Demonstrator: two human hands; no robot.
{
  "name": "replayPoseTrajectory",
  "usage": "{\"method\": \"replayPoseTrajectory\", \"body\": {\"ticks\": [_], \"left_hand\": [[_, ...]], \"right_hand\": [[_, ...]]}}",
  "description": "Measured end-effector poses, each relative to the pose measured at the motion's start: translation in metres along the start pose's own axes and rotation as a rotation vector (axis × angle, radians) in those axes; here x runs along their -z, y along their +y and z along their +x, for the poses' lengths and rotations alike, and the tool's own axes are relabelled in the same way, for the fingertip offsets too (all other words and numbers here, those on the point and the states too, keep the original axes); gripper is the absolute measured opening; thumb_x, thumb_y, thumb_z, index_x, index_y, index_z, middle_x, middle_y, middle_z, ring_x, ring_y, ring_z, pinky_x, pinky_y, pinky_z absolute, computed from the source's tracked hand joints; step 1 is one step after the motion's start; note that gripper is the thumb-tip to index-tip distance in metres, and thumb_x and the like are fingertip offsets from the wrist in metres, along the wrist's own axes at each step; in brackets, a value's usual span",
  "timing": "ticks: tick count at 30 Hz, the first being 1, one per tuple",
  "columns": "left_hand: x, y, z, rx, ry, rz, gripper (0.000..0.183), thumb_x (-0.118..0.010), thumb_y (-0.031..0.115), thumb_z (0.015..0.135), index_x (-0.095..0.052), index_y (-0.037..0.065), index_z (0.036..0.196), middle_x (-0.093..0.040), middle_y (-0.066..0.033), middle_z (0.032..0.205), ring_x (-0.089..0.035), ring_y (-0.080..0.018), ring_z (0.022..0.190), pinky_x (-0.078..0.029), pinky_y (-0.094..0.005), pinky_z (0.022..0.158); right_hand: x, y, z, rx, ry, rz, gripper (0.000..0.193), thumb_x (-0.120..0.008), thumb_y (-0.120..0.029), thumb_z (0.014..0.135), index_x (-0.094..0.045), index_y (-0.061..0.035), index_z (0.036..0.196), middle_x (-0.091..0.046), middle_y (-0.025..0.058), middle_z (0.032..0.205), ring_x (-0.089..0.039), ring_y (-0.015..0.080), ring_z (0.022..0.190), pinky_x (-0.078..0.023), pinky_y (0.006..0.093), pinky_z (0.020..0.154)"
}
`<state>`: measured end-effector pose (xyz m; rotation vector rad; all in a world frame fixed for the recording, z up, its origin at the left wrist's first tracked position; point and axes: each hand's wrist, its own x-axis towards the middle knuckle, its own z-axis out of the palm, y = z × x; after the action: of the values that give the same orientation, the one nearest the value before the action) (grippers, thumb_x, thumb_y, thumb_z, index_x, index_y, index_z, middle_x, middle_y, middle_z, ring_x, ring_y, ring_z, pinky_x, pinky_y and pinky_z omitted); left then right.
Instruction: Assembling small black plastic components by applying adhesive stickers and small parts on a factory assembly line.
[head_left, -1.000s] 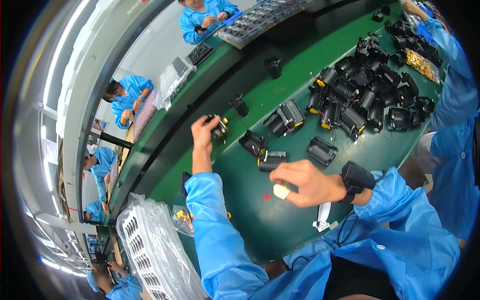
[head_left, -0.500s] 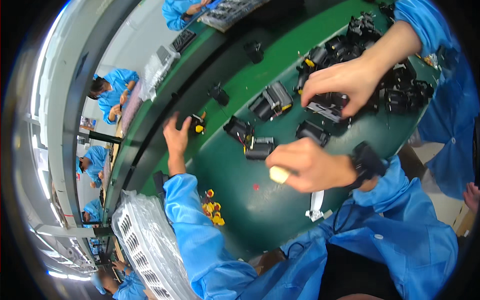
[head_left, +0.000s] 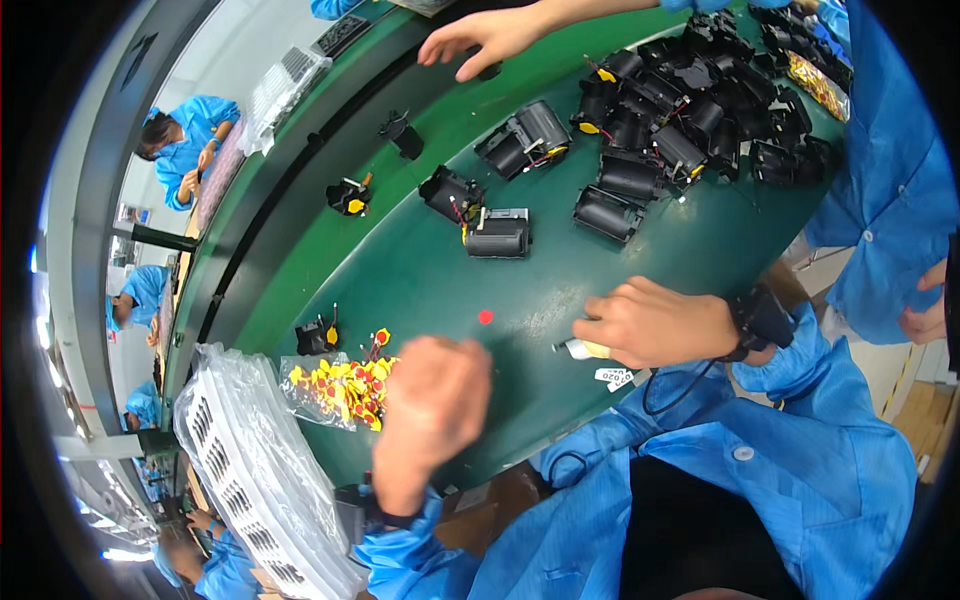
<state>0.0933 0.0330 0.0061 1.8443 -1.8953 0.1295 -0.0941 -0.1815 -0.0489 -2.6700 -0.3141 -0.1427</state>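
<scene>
My right hand (head_left: pixel 660 325) is clamped on a small white tool (head_left: pixel 577 347), whose dark tip (head_left: pixel 559 347) pokes out to the left of the fingers. My left hand (head_left: pixel 435 405) is curled and blurred, so from here I cannot tell whether its fingers are together, apart or closed on something. It is just beside a heap of yellow and red bits (head_left: pixel 345 388) lying on the green table (head_left: pixel 535 400), partly on a clear bag (head_left: pixel 308 411); I cannot tell if it touches them.

For bits this small I would pinch lightly, one at a time, angle the dark tip away from the left fingers, and put steadiness above speed.

A single black case (head_left: pixel 317 338) sits at the heap's far edge. Between the hands but farther off is a red dot (head_left: pixel 486 317); white stickers (head_left: pixel 614 378) lie near the right hand. Farther out come loose black cases (head_left: pixel 497 240), then a big pile of black cases (head_left: pixel 700 110), and a co-worker's hand (head_left: pixel 490 40), well apart from mine
</scene>
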Motion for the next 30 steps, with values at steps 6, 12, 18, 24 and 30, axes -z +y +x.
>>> {"method": "replayPoseTrajectory", "body": {"ticks": [6, 12, 18, 24, 30], "left_hand": [[-0.012, 0.024, -0.037, -0.051, 0.030, 0.095, 0.023, -0.077, -0.001, 0.071, -0.066, -0.003, 0.090, -0.053, -0.0068, 0.067, -0.055, -0.0235, 0.060, -0.042, -0.0361, 0.054], [0.052, 0.012, -0.070, 0.106, 0.290, 0.351, 0.023, -0.070, 0.001, 0.067, -0.064, -0.001, 0.088, -0.046, -0.0059, 0.067, -0.051, -0.0230, 0.061, -0.040, -0.0379, 0.055], [0.198, -0.024, -0.140, 0.874, 0.312, 0.783, 0.005, -0.066, 0.009, 0.085, -0.066, 0.004, 0.086, -0.067, -0.0126, 0.073, -0.067, -0.0292, 0.068, -0.049, -0.0383, 0.060], [0.266, -0.092, -0.301, 1.435, -0.150, 0.619, 0.025, -0.068, 0.022, 0.078, -0.070, -0.001, 0.084, -0.067, -0.0238, 0.073, -0.067, -0.0427, 0.075, -0.053, -0.0476, 0.072], [0.248, -0.096, -0.278, 1.303, -0.083, 0.779, 0.026, -0.065, 0.021, 0.073, -0.066, -0.005, 0.073, -0.066, -0.0272, 0.075, -0.066, -0.0444, 0.076, -0.053, -0.0499, 0.072]], "right_hand": [[-0.001, -0.013, 0.058, 0.068, -0.077, -0.081, 0.012, -0.062, -0.001, 0.073, -0.061, 0.0061, 0.083, -0.063, 0.0209, 0.076, -0.067, 0.0379, 0.071, -0.053, 0.0451, 0.060], [-0.020, -0.014, 0.108, -0.118, 0.131, -0.122, 0.005, -0.059, 0.001, 0.078, -0.056, 0.0049, 0.078, -0.063, 0.0267, 0.074, -0.064, 0.0436, 0.068, -0.051, 0.0497, 0.062], [-0.006, -0.018, 0.091, -0.196, 0.170, -0.160, 0.016, -0.066, -0.004, 0.079, -0.055, 0.0056, 0.086, -0.063, 0.0246, 0.078, -0.063, 0.0429, 0.070, -0.049, 0.0504, 0.062], [0.034, -0.066, 0.070, 0.003, 0.266, 0.027, 0.026, -0.072, -0.008, 0.077, -0.059, 0.0027, 0.097, -0.057, 0.0173, 0.079, -0.059, 0.0375, 0.065, -0.044, 0.0462, 0.056], [0.031, -0.058, 0.068, 0.097, 0.400, 0.057, 0.025, -0.073, -0.007, 0.074, -0.063, 0.0006, 0.095, -0.056, 0.0122, 0.077, -0.058, 0.0322, 0.064, -0.043, 0.0413, 0.055]]}}
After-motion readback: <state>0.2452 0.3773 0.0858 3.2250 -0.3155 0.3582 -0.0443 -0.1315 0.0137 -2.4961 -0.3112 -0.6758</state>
